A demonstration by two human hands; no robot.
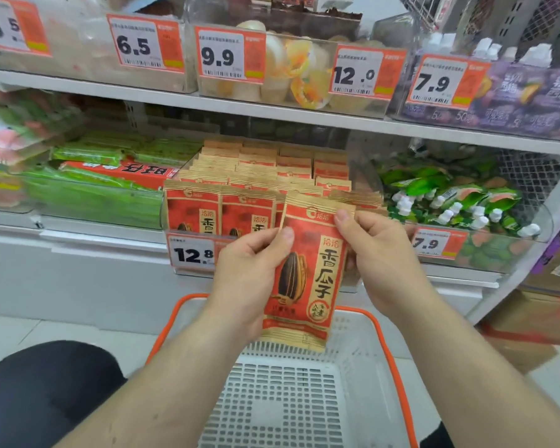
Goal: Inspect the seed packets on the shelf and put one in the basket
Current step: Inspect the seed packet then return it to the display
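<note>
Both the left hand (249, 273) and right hand (379, 253) grip one red-and-tan paper seed packet (307, 273) above the white slotted orange-rimmed plastic basket (362, 367), inspected but not yet dropped in.

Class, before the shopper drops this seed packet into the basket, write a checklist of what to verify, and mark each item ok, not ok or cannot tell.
1. Packet held securely: ok. The left hand and right hand both grip the seed packet by its sides.
2. Packet front readable for inspection: ok. It faces the camera, upright.
3. Packet intact: cannot tell. Its back is hidden.
4. Basket in place: ok. The white basket with the orange rim sits directly below the packet.
5. Space in the basket: ok. The visible floor is bare.
6. Price known: ok. The price tag under the packets reads 12.8.
</note>
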